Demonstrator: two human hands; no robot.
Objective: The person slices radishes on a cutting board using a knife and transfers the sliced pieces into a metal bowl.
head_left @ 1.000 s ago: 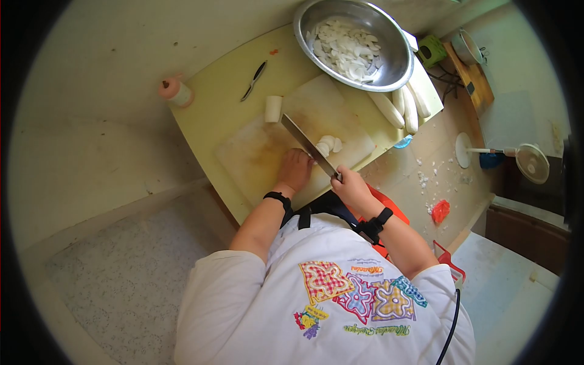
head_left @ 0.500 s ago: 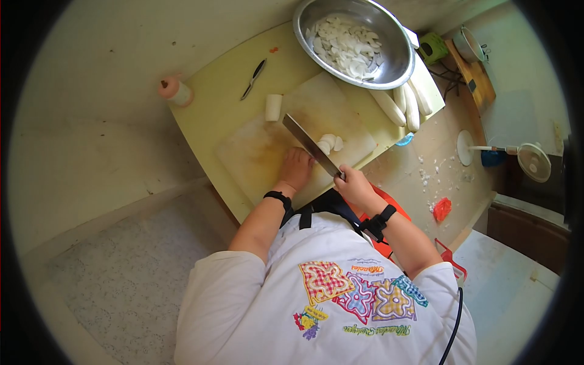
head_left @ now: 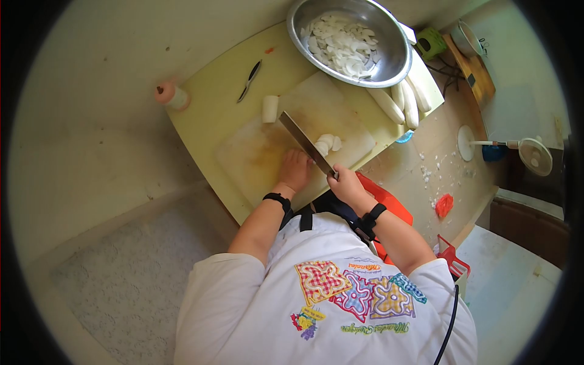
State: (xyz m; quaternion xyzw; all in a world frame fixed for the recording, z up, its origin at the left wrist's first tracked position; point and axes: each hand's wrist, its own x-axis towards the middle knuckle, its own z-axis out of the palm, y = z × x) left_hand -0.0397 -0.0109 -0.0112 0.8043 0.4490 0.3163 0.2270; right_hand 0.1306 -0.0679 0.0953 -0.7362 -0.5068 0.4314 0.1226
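My right hand (head_left: 350, 185) is wrapped round the handle of a cleaver (head_left: 306, 142), whose blade stands on edge over a white cutting board (head_left: 243, 146). My left hand (head_left: 295, 169) rests on the board with bent fingers, its fingertips close against the blade's left side. Whatever lies beneath those fingers is hidden. Several thin white radish slices (head_left: 328, 143) lean together just right of the blade. Farther up the board's left side is a short cut piece of white radish (head_left: 270, 109).
A large steel bowl (head_left: 395, 68) of white slices stands at the far table edge, with several whole peeled radishes (head_left: 410, 104) beside it. A peeler (head_left: 249, 81) and a pink-lidded bottle (head_left: 173, 96) are to the left. A fan (head_left: 534, 156) stands on the littered floor.
The cleaver and my right hand have shifted slightly left, closer to my left hand. My left hand stays in nearly the same place, and the whole view has moved a little.
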